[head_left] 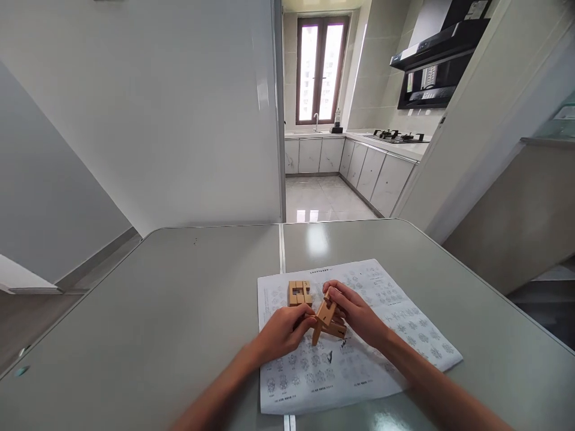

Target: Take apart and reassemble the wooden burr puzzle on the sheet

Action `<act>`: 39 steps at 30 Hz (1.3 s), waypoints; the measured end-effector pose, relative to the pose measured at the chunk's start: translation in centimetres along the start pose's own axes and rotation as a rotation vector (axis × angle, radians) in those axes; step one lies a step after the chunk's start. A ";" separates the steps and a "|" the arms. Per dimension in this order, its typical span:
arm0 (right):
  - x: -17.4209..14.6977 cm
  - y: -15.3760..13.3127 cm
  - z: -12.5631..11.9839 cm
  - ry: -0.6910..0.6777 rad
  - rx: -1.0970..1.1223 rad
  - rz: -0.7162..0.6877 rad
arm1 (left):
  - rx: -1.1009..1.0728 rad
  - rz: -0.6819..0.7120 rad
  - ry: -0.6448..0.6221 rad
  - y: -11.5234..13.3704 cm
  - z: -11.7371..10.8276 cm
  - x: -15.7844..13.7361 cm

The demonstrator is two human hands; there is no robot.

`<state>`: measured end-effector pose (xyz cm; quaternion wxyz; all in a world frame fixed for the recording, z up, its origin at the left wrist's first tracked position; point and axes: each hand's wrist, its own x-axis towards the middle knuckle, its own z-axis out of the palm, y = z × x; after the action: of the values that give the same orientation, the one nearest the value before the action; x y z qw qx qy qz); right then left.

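paper (359,371) on table (197,311) | block cluster (293,293) on paper, behind left hand (285,331) | kitchen floor (321,194) behind table

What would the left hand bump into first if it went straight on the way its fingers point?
Most likely the wooden block held by the right hand, right in front of the left hand; depth is unclear, so they may be touching.

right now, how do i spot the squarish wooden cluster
A printed sheet lies on the grey table. Toward its far left corner, just beyond the left hand, sits the wooden cluster: squarish with a central recess, unlike the wooden pieces at the right hand.
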<state>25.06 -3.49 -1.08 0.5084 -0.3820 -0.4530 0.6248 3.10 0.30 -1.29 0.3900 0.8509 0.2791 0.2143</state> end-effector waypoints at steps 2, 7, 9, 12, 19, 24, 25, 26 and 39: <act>-0.1 0.0 0.1 -0.001 -0.056 0.007 | 0.041 0.034 0.017 -0.2 0.2 -0.1; -0.1 0.1 0.0 -0.023 -0.117 0.026 | 0.146 0.102 0.050 -0.4 0.5 -0.3; -0.1 0.1 -0.1 -0.044 -0.138 0.047 | 0.187 0.137 0.060 -0.4 0.6 -0.3; -0.2 0.0 -0.3 -0.062 -0.180 0.064 | 0.236 0.189 0.084 -0.4 0.7 -0.4; -0.4 -0.4 -0.1 -0.036 -0.221 0.001 | 0.308 0.231 0.072 -0.3 0.6 -0.4; -0.5 -0.7 0.1 -0.044 -0.307 -0.025 | 0.319 0.238 0.067 -0.2 0.6 -0.5; -0.5 -0.8 0.1 -0.040 -0.326 -0.033 | 0.315 0.236 0.069 -0.2 0.6 -0.5; -0.5 -0.9 0.1 -0.034 -0.340 -0.041 | 0.315 0.234 0.071 -0.3 0.5 -0.5; 0.1 -0.4 -0.4 -0.188 -0.246 0.111 | 0.371 0.247 0.023 -0.4 0.4 -0.6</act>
<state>25.52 -3.26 -0.84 0.3779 -0.4059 -0.5498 0.6246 2.78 -0.08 -1.88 0.1942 0.9334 0.2116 0.2150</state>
